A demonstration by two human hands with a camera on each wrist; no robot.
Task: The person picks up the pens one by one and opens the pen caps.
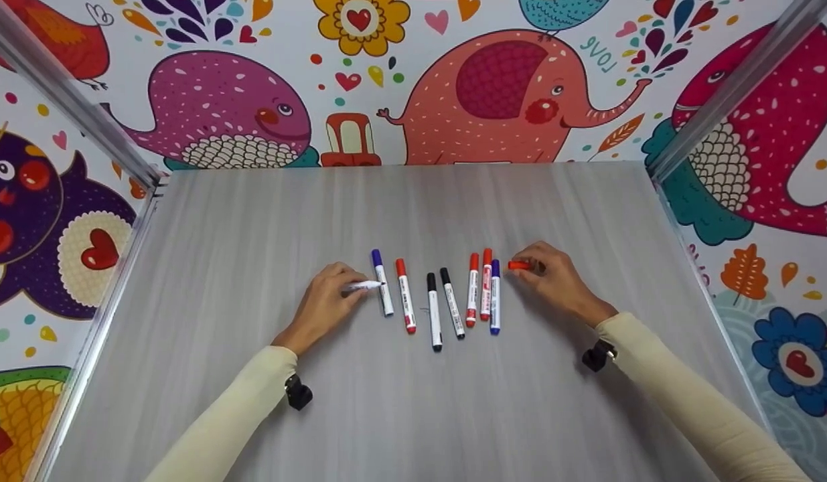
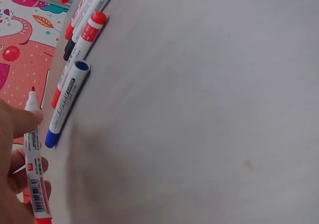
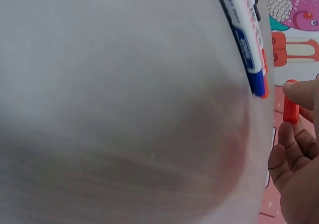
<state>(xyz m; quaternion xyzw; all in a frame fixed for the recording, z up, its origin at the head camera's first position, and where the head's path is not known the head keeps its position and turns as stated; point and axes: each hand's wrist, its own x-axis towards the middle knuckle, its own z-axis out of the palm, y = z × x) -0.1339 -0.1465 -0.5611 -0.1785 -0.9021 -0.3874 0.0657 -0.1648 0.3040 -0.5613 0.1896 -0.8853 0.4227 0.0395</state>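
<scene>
I see two pinch grips.
Left hand (image 1: 325,302): uncapped marker (image 1: 363,286), pointing three o'clock, head view; right hand (image 1: 552,276): red cap (image 1: 519,266).

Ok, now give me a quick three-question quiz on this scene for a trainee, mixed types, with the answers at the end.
1. What does the right hand pinch?
A. a black cap
B. a red cap
C. a blue marker

2. True or false: the marker in the left hand is uncapped.

3. Not counting the one in the left hand, how many markers lie on the table?

Key:
1. B.
2. True; its bare tip shows in the left wrist view.
3. Seven: three red, two black, two blue.
</scene>
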